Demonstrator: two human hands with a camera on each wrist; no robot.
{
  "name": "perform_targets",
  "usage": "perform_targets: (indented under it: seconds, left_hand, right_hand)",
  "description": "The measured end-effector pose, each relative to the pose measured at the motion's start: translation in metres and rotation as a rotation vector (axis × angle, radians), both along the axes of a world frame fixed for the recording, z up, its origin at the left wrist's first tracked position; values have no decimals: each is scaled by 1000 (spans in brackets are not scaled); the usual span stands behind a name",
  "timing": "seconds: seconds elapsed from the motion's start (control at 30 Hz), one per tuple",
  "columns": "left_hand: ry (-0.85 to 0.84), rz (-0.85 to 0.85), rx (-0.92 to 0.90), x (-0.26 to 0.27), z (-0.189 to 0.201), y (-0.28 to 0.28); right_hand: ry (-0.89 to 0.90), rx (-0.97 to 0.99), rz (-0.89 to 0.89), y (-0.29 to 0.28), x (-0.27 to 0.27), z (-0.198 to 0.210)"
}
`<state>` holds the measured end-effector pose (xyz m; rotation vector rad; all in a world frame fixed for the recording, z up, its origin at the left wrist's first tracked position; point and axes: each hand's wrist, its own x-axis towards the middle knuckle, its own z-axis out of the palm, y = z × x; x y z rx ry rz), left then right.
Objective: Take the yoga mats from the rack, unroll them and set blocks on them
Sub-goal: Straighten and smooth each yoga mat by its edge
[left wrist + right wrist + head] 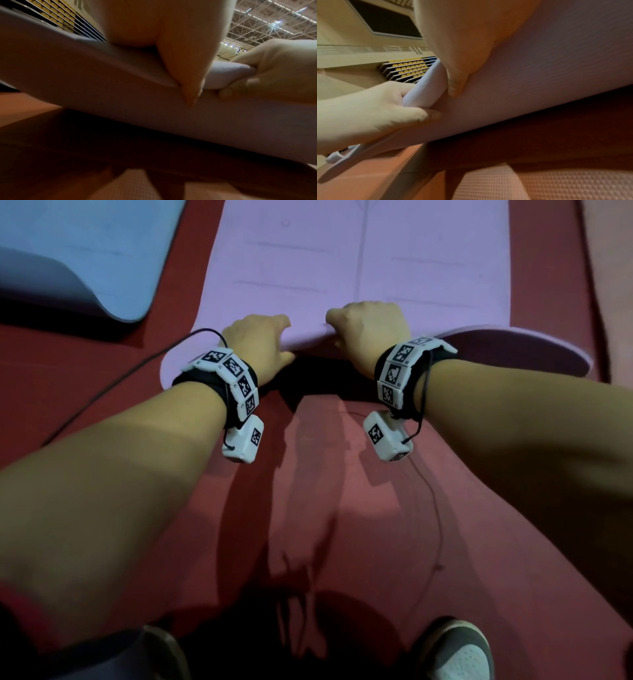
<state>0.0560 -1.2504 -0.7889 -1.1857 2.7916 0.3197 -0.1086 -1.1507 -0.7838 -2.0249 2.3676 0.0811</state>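
Note:
A purple yoga mat [342, 261] lies unrolled on the red floor, stretching away from me. Its near edge is lifted and curls back towards me. My left hand [270, 337] and right hand [363, 326] grip that edge side by side near its middle, fingers on top and thumbs under. In the left wrist view my thumb [185, 75] presses the mat's underside [102, 88], and the right hand [274, 75] holds the rolled lip. The right wrist view shows the right hand [467, 47] and left hand [368, 108] pinching the mat [539, 67]. No blocks are in view.
A blue mat [85, 251] lies unrolled at the far left with its near corner curled up. A pinkish strip [609, 285] runs along the right edge. Red floor [342, 508] spreads between me and the purple mat. My shoes [455, 652] stand at the bottom; a black cable [120, 378] trails left.

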Motion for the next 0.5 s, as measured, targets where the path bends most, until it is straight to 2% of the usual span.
perform_targets:
  seconds: [0.3,0.5]
  left_hand:
    - [-3,33,-66,-6,-13,-1]
    - [20,63,-39,-2,-13,0]
  right_hand:
    - [-16,-23,-25,-4,2,-9]
    - [-102,-32,-36,-5,2,-4]
